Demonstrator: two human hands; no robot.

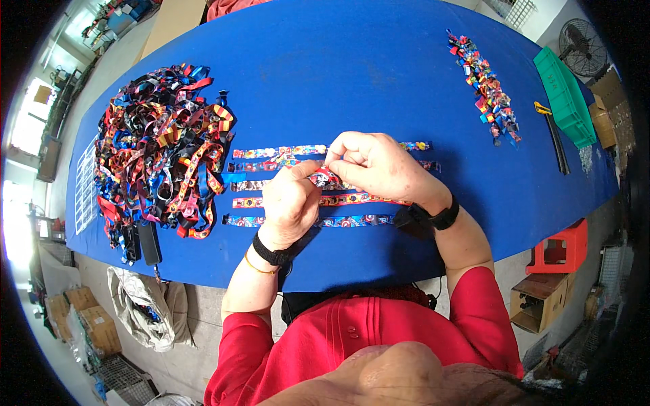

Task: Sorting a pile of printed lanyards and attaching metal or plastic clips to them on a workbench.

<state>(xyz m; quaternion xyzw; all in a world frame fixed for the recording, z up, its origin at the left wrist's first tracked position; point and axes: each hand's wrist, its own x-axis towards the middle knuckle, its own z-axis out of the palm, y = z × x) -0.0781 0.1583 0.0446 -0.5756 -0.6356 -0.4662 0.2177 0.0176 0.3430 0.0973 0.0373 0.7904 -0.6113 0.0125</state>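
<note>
My left hand [291,201] and my right hand [380,166] meet above the middle of the table, fingers pinched together. Between them is a bunched printed ribbon strap [326,180] in red, black and white; the fingers cover much of it. Several flat printed straps lie in parallel rows beneath the hands. A blue strap [359,220] is nearest me, a red and yellow strap [355,199] lies beyond it, and a blue and white strap [274,152] is farthest. Both hands and forearms hide parts of these rows.
A big tangled heap of printed straps [162,142] covers the table's left side, with a dark flat object [149,243] at its near edge. At the right lie a bundle of colourful straps [484,88], a yellow-and-black cutter [554,139] and a green crate [565,95] on the blue table [305,68].
</note>
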